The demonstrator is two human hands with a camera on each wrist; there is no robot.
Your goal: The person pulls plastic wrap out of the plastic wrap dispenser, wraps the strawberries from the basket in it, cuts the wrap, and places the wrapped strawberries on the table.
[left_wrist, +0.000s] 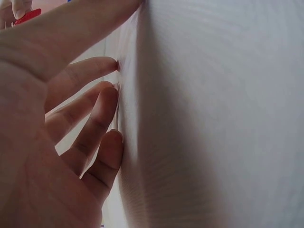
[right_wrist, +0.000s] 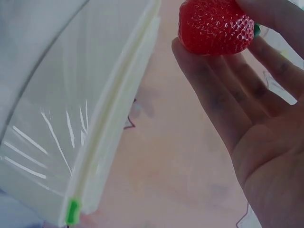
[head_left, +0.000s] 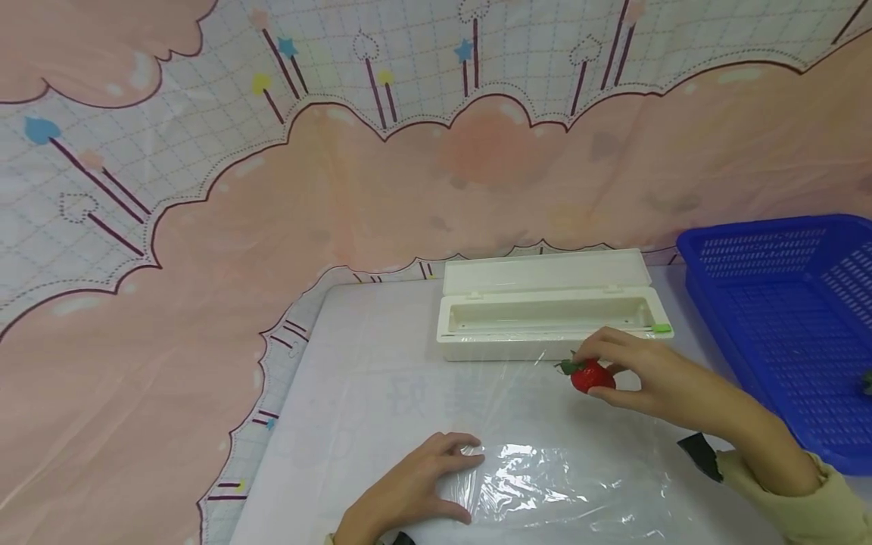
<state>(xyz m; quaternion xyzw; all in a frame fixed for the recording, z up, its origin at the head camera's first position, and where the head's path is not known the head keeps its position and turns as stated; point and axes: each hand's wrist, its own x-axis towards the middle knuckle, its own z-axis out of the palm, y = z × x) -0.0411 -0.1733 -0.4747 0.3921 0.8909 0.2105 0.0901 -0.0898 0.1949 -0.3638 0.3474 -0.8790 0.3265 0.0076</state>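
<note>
- The right hand (head_left: 647, 378) pinches a strawberry (head_left: 591, 376) between thumb and fingers, the gap narrowed to the fruit's width.
- The left hand (head_left: 425, 477) has its fingers spread wide, the tips resting at the left edge of a clear film (head_left: 545, 484).
- The strawberry is bright red, glossy and dimpled, with green leaves pointing left in the head view; it is held over the film, in front of the right part of a white box (head_left: 518, 350).
- The film is thin and wrinkled, with strong glare beside the left hand and faint creases running toward the box.
- The box is long and narrow, its lid (head_left: 545, 272) raised at the back; a small green piece (head_left: 661, 328) sits at the right end of its front edge.
- The bench (head_left: 368, 348) has a smooth, pale surface.
- At the right is a blue mesh basket (head_left: 770, 341), a dark green object partly visible inside.
- Behind hangs a peach and white cloth (head_left: 409, 204) printed with scalloped outlines, grid lines and stars.
</note>
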